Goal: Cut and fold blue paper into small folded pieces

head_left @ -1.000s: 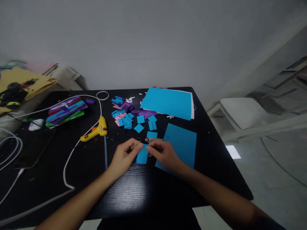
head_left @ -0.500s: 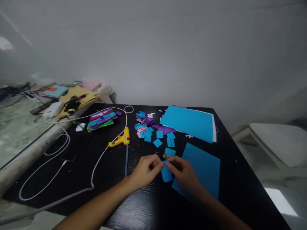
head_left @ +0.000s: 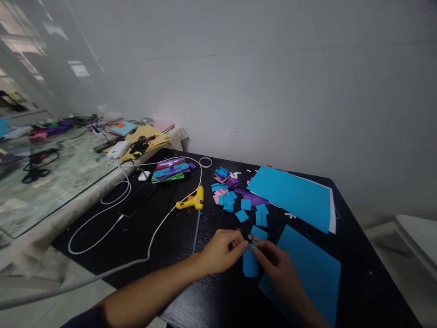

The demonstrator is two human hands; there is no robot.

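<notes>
My left hand (head_left: 223, 250) and right hand (head_left: 277, 266), both pinched on the far end of a blue strip (head_left: 250, 263), just left of the loose blue sheet (head_left: 312, 273), glue gun (head_left: 195, 200) farther left, paper stack (head_left: 293, 195) beyond the sheet.

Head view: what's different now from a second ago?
The camera has swung left and slightly up, so the scene has slid right and down, and more of the glass-topped table shows at left. Nothing was picked up or released: the left hand and right hand still pinch the blue paper piece at its far end. The yellow glue gun and nearer large blue sheet lie as before.
</notes>
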